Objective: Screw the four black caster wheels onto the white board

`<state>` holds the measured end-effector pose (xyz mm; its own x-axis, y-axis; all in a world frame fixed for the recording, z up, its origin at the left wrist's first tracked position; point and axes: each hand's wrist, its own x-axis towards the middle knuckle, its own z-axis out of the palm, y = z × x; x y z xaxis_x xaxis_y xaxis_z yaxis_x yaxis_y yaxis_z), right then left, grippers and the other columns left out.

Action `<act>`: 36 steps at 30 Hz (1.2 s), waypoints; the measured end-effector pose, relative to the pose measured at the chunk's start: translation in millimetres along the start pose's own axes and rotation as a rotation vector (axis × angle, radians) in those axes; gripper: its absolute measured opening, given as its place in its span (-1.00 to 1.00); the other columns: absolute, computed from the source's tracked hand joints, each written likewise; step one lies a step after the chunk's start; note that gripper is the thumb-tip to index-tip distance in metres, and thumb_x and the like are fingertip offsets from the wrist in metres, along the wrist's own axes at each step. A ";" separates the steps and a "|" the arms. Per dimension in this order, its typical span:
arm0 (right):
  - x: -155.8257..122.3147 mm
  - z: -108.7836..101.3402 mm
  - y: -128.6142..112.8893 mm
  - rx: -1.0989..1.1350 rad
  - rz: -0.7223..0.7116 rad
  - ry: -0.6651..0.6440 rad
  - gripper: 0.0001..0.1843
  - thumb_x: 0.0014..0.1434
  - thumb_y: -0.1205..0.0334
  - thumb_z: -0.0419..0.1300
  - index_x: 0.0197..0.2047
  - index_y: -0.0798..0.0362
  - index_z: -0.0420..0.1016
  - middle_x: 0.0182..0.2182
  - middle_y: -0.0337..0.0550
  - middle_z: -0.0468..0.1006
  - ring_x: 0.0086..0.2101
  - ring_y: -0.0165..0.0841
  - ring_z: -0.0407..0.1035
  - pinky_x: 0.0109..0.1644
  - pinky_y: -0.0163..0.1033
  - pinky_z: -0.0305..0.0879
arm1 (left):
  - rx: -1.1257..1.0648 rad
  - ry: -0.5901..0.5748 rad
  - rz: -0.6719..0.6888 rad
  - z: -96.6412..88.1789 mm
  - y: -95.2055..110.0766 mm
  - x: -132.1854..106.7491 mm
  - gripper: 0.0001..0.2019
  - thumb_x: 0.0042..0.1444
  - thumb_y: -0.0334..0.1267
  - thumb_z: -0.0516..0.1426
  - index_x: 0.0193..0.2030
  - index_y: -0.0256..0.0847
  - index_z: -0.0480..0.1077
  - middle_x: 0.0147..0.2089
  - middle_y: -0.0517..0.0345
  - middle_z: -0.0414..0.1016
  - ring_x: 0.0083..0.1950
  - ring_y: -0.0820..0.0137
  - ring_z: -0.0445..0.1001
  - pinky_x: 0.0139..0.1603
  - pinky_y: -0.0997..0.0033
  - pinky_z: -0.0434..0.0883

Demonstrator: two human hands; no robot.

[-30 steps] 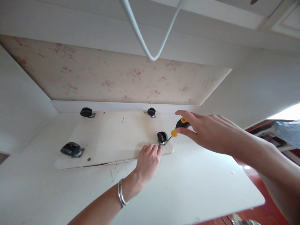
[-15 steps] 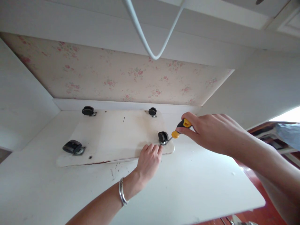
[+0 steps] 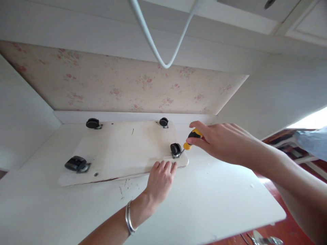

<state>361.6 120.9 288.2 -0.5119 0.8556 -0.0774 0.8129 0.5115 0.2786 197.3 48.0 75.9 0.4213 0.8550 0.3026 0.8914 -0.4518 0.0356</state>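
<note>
A white board (image 3: 122, 149) lies flat on the white desk, its caster wheels facing up. My right hand (image 3: 217, 139) is wrapped round the yellow and black handle of a screwdriver (image 3: 187, 146). The screwdriver slants down to the left, its tip at the metal plate of the near right caster (image 3: 175, 149); the exact contact is too small to make out. Just in front of that caster, my left hand (image 3: 161, 178) holds the board's front edge with curled fingers, thumb hidden. A silver bracelet (image 3: 129, 217) circles the left wrist.
Other casters stand at the near left (image 3: 76, 164), far left (image 3: 92, 123) and far right (image 3: 164, 122) corners. A white cable (image 3: 166, 64) hangs overhead. Behind the desk (image 3: 212, 204) is flowered wallpaper (image 3: 122, 88). A reddish floor (image 3: 293, 231) shows past the desk's edge.
The view has shifted slightly. My right hand has turned its hold on the screwdriver a little, the thumb and forefinger now more spread. My left hand stays at the board's edge.
</note>
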 end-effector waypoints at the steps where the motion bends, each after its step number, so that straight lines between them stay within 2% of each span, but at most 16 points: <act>1: -0.9 0.3 1.0 0.074 -0.052 -0.004 -0.47 0.40 -0.17 -0.22 0.21 -0.07 0.24 -0.34 -0.14 0.64 -0.39 -0.16 0.53 -0.41 -0.21 0.13 | -0.004 -0.002 -0.001 -0.1 0.3 -0.7 -0.57 0.21 -0.51 0.11 0.21 -0.20 0.33 -0.19 0.11 0.47 -0.16 0.26 0.43 -0.15 0.19 0.38; 4: -1.1 1.0 1.3 0.074 -0.059 -0.001 -0.54 0.41 -0.14 -0.21 0.09 -0.09 0.31 -0.36 -0.17 0.63 -0.42 -0.19 0.51 -0.42 -0.21 0.11 | -0.009 -0.009 -0.003 0.0 1.2 -1.5 -0.58 0.21 -0.52 0.11 0.20 -0.21 0.34 -0.18 0.09 0.48 -0.15 0.27 0.44 -0.15 0.20 0.39; 7: 1.9 1.6 0.1 -0.120 0.107 0.010 -0.33 0.33 -0.33 -0.27 -0.16 0.00 0.42 -0.57 -0.12 0.53 -0.52 -0.09 0.46 -0.47 -0.17 0.05 | -0.008 -0.015 -0.001 -0.2 2.4 -2.6 -0.56 0.20 -0.53 0.11 0.21 -0.22 0.34 -0.18 0.09 0.49 -0.16 0.27 0.44 -0.16 0.20 0.41; 9: 2.2 2.4 1.4 -0.117 0.127 0.012 -0.28 0.31 -0.36 -0.29 -0.07 0.01 0.43 -0.54 -0.10 0.55 -0.51 -0.07 0.48 -0.47 -0.17 0.07 | -0.011 -0.010 0.002 -0.8 3.0 -4.5 -0.55 0.20 -0.53 0.11 0.22 -0.22 0.33 -0.17 0.08 0.50 -0.16 0.27 0.44 -0.15 0.20 0.41; 11: 0.0 3.4 3.8 0.013 0.032 0.021 -0.40 0.37 -0.26 -0.24 0.17 -0.06 0.30 -0.36 -0.11 0.64 -0.42 -0.11 0.52 -0.43 -0.18 0.12 | -0.014 0.002 0.005 -1.6 3.2 -6.8 -0.54 0.20 -0.52 0.11 0.24 -0.22 0.33 -0.13 0.06 0.51 -0.13 0.26 0.45 -0.13 0.20 0.41; 13: -2.8 4.0 4.8 0.121 -0.068 0.027 -0.53 0.41 -0.12 -0.20 0.25 -0.16 0.19 -0.21 -0.16 0.66 -0.37 -0.18 0.54 -0.40 -0.20 0.14 | -0.016 0.011 0.004 -2.3 2.8 -8.5 -0.54 0.21 -0.52 0.10 0.25 -0.23 0.32 -0.11 0.05 0.51 -0.11 0.26 0.45 -0.12 0.19 0.41; 15: -3.7 3.9 3.2 0.073 -0.052 0.024 -0.55 0.40 -0.14 -0.20 0.12 -0.11 0.30 -0.30 -0.16 0.65 -0.41 -0.17 0.52 -0.43 -0.20 0.10 | -0.016 0.006 -0.004 -2.8 2.1 -8.7 -0.55 0.21 -0.53 0.10 0.24 -0.25 0.33 -0.12 0.05 0.51 -0.12 0.26 0.45 -0.13 0.20 0.41; 17: -2.0 3.1 0.2 -0.068 0.050 0.022 -0.41 0.35 -0.28 -0.24 -0.08 -0.03 0.39 -0.49 -0.12 0.58 -0.49 -0.10 0.48 -0.47 -0.18 0.03 | -0.014 -0.005 -0.015 -3.2 1.4 -7.9 -0.55 0.20 -0.53 0.11 0.23 -0.27 0.34 -0.14 0.05 0.51 -0.15 0.27 0.45 -0.16 0.20 0.41; 19: 0.7 2.5 -1.9 -0.147 0.126 0.019 -0.29 0.29 -0.39 -0.28 -0.16 0.00 0.41 -0.56 -0.09 0.53 -0.51 -0.05 0.47 -0.48 -0.17 0.01 | -0.014 -0.008 -0.024 -3.1 0.6 -7.0 -0.56 0.20 -0.53 0.11 0.22 -0.28 0.34 -0.15 0.06 0.51 -0.17 0.27 0.45 -0.18 0.20 0.41; 21: 1.7 2.8 -1.3 -0.092 0.106 0.026 -0.31 0.31 -0.37 -0.27 -0.05 -0.01 0.40 -0.47 -0.08 0.60 -0.48 -0.06 0.49 -0.47 -0.17 0.04 | -0.016 0.002 -0.026 -2.5 0.0 -6.9 -0.56 0.19 -0.53 0.12 0.22 -0.27 0.34 -0.16 0.07 0.51 -0.17 0.27 0.45 -0.18 0.20 0.41; 23: 0.2 4.3 1.2 0.037 0.013 0.035 -0.45 0.37 -0.24 -0.22 0.16 -0.09 0.28 -0.29 -0.13 0.65 -0.42 -0.13 0.51 -0.43 -0.18 0.09 | -0.021 0.015 -0.025 -1.9 -0.5 -8.6 -0.54 0.19 -0.54 0.12 0.23 -0.26 0.34 -0.16 0.08 0.51 -0.17 0.27 0.45 -0.18 0.20 0.41; 25: -2.5 6.3 3.7 0.112 -0.048 0.038 -0.56 0.40 -0.12 -0.18 0.21 -0.16 0.20 -0.21 -0.19 0.65 -0.41 -0.20 0.51 -0.41 -0.19 0.10 | -0.036 0.032 -0.028 -2.5 -0.5 -12.5 -0.55 0.21 -0.53 0.11 0.24 -0.25 0.33 -0.18 0.09 0.51 -0.18 0.28 0.46 -0.17 0.20 0.41; 27: -3.8 7.6 4.5 0.053 -0.006 0.043 -0.57 0.38 -0.17 -0.16 0.07 -0.13 0.30 -0.32 -0.19 0.64 -0.45 -0.19 0.49 -0.44 -0.20 0.07 | -0.069 0.050 -0.035 -5.3 -0.1 -19.0 -0.58 0.24 -0.48 0.10 0.24 -0.24 0.34 -0.20 0.10 0.51 -0.18 0.28 0.46 -0.16 0.19 0.41; 32: 1.0 5.1 -0.2 -0.179 0.172 0.017 -0.33 0.29 -0.38 -0.29 -0.19 -0.04 0.38 -0.59 -0.12 0.50 -0.53 -0.06 0.44 -0.50 -0.16 -0.01 | -0.173 0.102 -0.077 -20.8 -1.2 -46.0 -0.64 0.29 -0.38 0.09 0.21 -0.17 0.38 -0.24 0.13 0.52 -0.21 0.29 0.48 -0.15 0.18 0.44; 34: 2.0 4.2 -2.0 -0.163 0.184 0.003 -0.32 0.30 -0.37 -0.30 -0.19 -0.03 0.39 -0.59 -0.10 0.50 -0.52 -0.05 0.45 -0.49 -0.15 0.02 | -0.201 0.130 -0.119 -28.4 -4.8 -61.7 -0.68 0.31 -0.34 0.08 0.18 -0.15 0.41 -0.24 0.12 0.53 -0.23 0.30 0.49 -0.16 0.18 0.45; 36: 0.6 4.9 -2.3 -0.065 0.148 0.004 -0.39 0.33 -0.31 -0.26 -0.03 -0.05 0.37 -0.49 -0.10 0.58 -0.49 -0.07 0.47 -0.46 -0.16 0.08 | -0.221 0.161 -0.154 -36.3 -11.2 -81.7 -0.70 0.32 -0.32 0.07 0.15 -0.13 0.43 -0.23 0.10 0.55 -0.24 0.30 0.50 -0.14 0.18 0.47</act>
<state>360.7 120.6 282.8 -0.3891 0.9208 -0.0271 0.8599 0.3736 0.3480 146.8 -26.0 85.4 0.2364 0.8744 0.4238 0.8773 -0.3796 0.2938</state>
